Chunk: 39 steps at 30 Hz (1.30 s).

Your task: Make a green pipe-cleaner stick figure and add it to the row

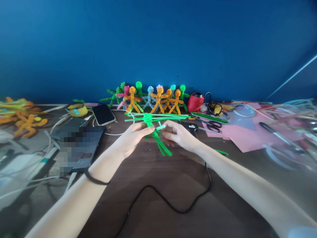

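Note:
A green pipe-cleaner figure (156, 135) with a wound round head is held over the table, its loose leg strands pointing down to the right. My left hand (135, 136) is closed on it, thumb and fingers pinching its body just below the head. On the other side, my right hand (177, 134) is closed too, its fingertips at a pale-ended green pipe cleaner (161, 127) that sticks out from the figure. The right fingertips are partly hidden. Behind the hands lie several straight green pipe cleaners (170, 116).
Finished pipe-cleaner figures (159, 99) stand along the blue wall. A phone (103, 115) and a tablet (84, 148) lie left. To the right are a black glue gun (189, 128), scissors (214, 126) and pink paper (244, 138). A black cable (170, 206) crosses the table's front.

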Each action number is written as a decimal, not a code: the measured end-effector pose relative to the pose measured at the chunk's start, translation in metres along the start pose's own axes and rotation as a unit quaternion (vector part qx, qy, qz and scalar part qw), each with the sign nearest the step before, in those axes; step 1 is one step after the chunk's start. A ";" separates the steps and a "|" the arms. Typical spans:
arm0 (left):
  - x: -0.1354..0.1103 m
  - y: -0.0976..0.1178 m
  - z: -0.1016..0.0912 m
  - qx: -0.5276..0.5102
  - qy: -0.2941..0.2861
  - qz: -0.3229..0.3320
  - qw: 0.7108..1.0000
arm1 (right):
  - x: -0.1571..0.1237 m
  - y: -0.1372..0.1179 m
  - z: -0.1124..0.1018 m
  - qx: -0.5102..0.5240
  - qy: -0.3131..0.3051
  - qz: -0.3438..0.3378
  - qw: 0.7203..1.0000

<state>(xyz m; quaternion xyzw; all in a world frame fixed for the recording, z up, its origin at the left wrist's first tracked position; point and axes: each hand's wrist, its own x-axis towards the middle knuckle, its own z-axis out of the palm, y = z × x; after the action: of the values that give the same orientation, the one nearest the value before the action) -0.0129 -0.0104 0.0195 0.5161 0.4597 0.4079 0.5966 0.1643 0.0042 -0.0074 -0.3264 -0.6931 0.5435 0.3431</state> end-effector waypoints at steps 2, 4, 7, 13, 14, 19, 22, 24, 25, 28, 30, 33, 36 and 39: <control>-0.001 0.002 0.000 0.002 0.009 -0.015 1.000 | 0.001 0.001 -0.002 -0.029 0.001 0.010 1.000; -0.002 0.004 0.000 0.017 0.002 -0.030 0.999 | 0.003 0.002 -0.005 -0.062 0.014 0.010 0.998; -0.003 0.004 0.000 0.045 -0.027 -0.036 0.998 | 0.004 0.005 -0.008 -0.089 0.023 0.004 0.996; -0.004 0.004 -0.001 0.136 -0.097 -0.009 0.986 | 0.001 0.008 -0.009 -0.140 0.027 -0.035 0.989; -0.003 0.003 -0.001 0.145 -0.107 -0.003 0.984 | 0.001 0.007 -0.009 -0.152 0.029 -0.042 0.987; -0.002 -0.001 -0.001 0.201 -0.108 -0.006 0.974 | -0.001 0.005 -0.006 -0.208 0.058 -0.075 0.974; -0.002 -0.008 0.001 0.250 -0.088 0.002 0.964 | -0.002 0.002 -0.004 -0.236 0.077 -0.090 0.965; -0.001 -0.012 0.002 0.275 -0.080 0.014 0.958 | -0.003 0.000 -0.003 -0.245 0.081 -0.095 0.962; -0.001 -0.013 0.003 0.284 -0.078 0.017 0.955 | -0.004 -0.001 -0.002 -0.247 0.080 -0.096 0.961; -0.001 -0.015 0.006 0.300 -0.063 0.017 0.952 | -0.005 -0.003 0.000 -0.247 0.078 -0.100 0.961; 0.000 -0.016 0.006 0.304 -0.042 0.014 0.952 | -0.005 -0.003 0.000 -0.241 0.087 -0.101 0.961; 0.000 -0.016 0.006 0.297 -0.031 0.017 0.954 | -0.004 0.000 0.000 -0.231 0.111 -0.100 0.961; 0.001 -0.017 0.005 0.287 -0.032 0.028 0.957 | -0.003 0.001 -0.001 -0.227 0.129 -0.098 0.960; 0.002 -0.018 0.006 0.273 -0.024 0.033 0.961 | -0.004 0.000 0.002 -0.222 0.137 -0.103 0.960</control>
<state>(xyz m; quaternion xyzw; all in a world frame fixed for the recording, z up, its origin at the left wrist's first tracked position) -0.0063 -0.0128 0.0018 0.6839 0.5219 0.2740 0.4300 0.1650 0.0003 -0.0079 -0.3923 -0.7728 0.2876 0.4076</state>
